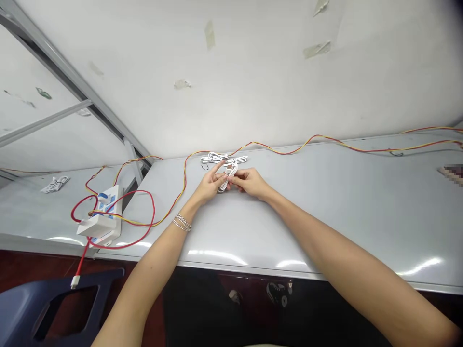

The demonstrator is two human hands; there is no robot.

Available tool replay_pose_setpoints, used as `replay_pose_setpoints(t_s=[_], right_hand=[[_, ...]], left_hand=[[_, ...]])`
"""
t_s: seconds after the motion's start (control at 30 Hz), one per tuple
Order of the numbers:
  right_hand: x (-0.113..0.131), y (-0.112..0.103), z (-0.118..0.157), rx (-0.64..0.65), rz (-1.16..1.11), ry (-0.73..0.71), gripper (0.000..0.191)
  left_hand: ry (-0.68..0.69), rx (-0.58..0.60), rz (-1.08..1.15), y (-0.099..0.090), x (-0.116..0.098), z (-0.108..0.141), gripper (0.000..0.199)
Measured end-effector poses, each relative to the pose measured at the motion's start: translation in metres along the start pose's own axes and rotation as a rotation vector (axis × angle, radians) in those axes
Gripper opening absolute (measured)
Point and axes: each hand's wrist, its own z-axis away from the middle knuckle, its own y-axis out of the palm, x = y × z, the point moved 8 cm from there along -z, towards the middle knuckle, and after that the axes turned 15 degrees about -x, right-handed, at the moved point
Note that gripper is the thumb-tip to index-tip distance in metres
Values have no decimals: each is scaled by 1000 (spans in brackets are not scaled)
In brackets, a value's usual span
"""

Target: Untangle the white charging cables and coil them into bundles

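pale laminate bench top (336,217) runs across the view, below a white wall panel (231,82) marked with strips of old tape (317,49). near its middle, a small white cable coil (228,177) sits in narrow loops between the person's hands; whether it touches the bench cannot be told from this angle.

left hand (209,187): partly closed, thumb and lower fingers pressed against the side of the coil, index finger (219,166) extended past it. silver bracelets (182,222) on that wrist. right hand (251,183): fingers curled in, pinching the coil's other side. the two hands nearly meet around it.

just behind lies a second white cable bundle (224,159) with a thin dark wire (206,166) at its left end. a twisted red-and-yellow wire (285,150) snakes along the back of the bench and loops left to a white power strip (103,212) with blue markings, on a lower bench section. red cable (82,260) drops from there over the edge, ending in a white plug (74,282), above a dark blue chair (54,308). another white cable bundle (55,184) lies further left. a pixelated patch (451,174) at the right edge hides whatever is there.
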Motion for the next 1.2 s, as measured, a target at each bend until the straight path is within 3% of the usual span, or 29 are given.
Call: replay_pose_setpoints(t_s=[0.43, 0.63, 0.77, 1.2], right_hand=[[-5, -6, 0, -82, -54, 68, 45], [-12, -10, -5, -121, -29, 48, 43], [-13, -9, -6, -119, -36, 32, 45], [-15, -9, -7, -143, -15, 40, 47]], left_hand=[[-10, -46, 13, 0, 2, 2, 68], [136, -237, -66, -15, -9, -2, 52], [227, -282, -116, -18, -15, -4, 38], [228, -320, -164, -23, -8, -7, 35]])
